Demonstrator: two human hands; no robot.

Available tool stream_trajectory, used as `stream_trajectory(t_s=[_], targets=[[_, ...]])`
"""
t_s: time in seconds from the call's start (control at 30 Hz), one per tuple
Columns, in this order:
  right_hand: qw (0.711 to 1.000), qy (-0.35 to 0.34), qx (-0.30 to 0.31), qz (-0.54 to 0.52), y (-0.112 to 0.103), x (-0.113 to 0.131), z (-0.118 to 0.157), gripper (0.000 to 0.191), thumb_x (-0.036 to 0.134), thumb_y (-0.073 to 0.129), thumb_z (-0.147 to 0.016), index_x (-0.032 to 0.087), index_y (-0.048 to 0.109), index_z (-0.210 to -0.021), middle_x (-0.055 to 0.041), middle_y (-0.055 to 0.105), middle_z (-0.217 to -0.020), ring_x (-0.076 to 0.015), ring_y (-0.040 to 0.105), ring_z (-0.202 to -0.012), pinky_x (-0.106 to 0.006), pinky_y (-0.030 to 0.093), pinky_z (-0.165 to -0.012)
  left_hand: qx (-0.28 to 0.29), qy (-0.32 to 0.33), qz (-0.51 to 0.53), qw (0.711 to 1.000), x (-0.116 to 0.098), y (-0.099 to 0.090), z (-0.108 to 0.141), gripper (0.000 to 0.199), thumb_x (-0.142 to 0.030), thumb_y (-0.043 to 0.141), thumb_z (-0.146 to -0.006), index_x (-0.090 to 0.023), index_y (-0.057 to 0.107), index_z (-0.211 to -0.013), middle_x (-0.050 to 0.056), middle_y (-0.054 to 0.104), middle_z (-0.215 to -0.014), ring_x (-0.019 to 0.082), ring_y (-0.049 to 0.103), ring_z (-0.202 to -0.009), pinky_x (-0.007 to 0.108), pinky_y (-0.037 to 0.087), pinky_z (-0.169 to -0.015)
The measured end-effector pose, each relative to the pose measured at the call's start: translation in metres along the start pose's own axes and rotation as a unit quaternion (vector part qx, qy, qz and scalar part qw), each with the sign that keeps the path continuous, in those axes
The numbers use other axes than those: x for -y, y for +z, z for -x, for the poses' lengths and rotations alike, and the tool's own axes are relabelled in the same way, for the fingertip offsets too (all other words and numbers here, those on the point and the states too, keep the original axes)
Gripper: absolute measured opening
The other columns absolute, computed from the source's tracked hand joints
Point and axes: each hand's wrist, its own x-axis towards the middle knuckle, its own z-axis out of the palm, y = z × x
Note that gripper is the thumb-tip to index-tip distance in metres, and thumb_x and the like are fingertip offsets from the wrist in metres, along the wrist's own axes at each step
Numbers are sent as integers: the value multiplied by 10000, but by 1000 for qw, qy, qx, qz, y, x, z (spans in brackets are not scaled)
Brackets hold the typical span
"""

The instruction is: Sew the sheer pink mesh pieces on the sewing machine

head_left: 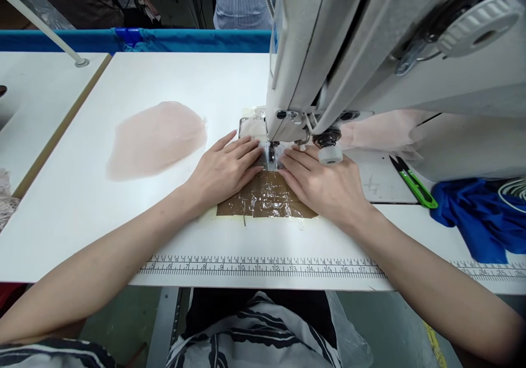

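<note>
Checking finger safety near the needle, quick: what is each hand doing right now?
Left hand: open, flat on the table, fingers beside the presser foot, gripping nothing.
Right hand: open, flat, fingers by the foot, gripping nothing.

Only readable stuff is the ruler strip (263, 266) stuck along the table's front edge: numbers run approx 5, 6, 7, 8, 9, 10 up to 17, then 25 and 26 far right. No brand or labels legible on the sewing machine (370, 56).
</note>
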Motion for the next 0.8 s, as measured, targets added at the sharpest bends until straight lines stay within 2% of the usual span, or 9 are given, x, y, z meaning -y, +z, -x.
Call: stream_trajectory(t_s=[0.17,0.3,0.37,0.43,0.5,0.57,0.63,0.7,0.8], targets=[[1000,-1,-1,15,-4,-4,-1,280,221,467,-989,159,708,-1118,-56,768,-896,-212,662,-923,-359,457,-888,-13,32,-68,997,-22,-12,7,248,-259,513,-974,-99,699,-1013,107,728,-929,230,688,-877,468,522,-948],[1000,-3,-3,-7,-6,-5,0,263,203,483,-976,168,721,-1082,-59,761,-854,-209,663,-871,-355,450,-831,-13,205,110,972,-50,-28,15,195,-141,492,-969,-172,677,-915,-1,723,-871,129,659,-785,288,559,-770],[1000,-3,-10,-22,-8,-4,0,246,192,496,-965,176,735,-1020,-47,757,-823,-197,660,-801,-345,443,-789,-49,231,167,957,-52,-34,16,176,-120,490,-969,-161,658,-1002,5,728,-975,116,657,-883,240,551,-770],[999,3,-13,-39,-9,-3,0,245,196,496,-961,187,740,-946,-32,749,-786,-183,640,-725,-335,430,-735,-54,158,151,974,-45,-35,14,179,-154,508,-967,-140,626,-1101,54,708,-1083,158,639,-997,280,545,-812],[998,16,-8,-65,-9,-2,-1,268,211,478,-967,185,735,-897,-27,733,-743,-172,610,-664,-328,409,-681,12,76,99,992,-33,-33,12,231,-278,565,-948,-135,611,-1124,95,685,-1087,225,628,-980,356,530,-785],[993,42,0,-112,-10,0,-2,297,232,457,-977,178,730,-870,-33,713,-709,-167,589,-636,-320,386,-637,71,50,74,993,-23,-29,10,212,-351,581,-936,-154,622,-1002,75,678,-948,224,620,-856,365,495,-737],[976,81,14,-202,-12,3,-3,304,272,459,-984,176,725,-874,-39,703,-712,-164,589,-649,-305,380,-621,81,29,105,991,-19,-27,9,178,-319,545,-958,-171,590,-869,36,651,-834,191,598,-787,351,468,-748],[933,123,51,-334,-15,5,-4,279,347,499,-978,187,718,-914,-28,689,-728,-150,580,-648,-283,384,-604,64,-37,195,978,-20,-28,7,172,-263,504,-974,-179,550,-832,11,637,-791,154,580,-739,309,456,-720],[826,181,148,-512,-21,8,-6,286,473,632,-886,196,700,-885,31,591,-615,-102,482,-528,-246,339,-507,38,-176,368,912,-25,-34,5,152,-259,491,-975,-193,512,-841,-34,599,-686,102,525,-596,231,406,-567]])
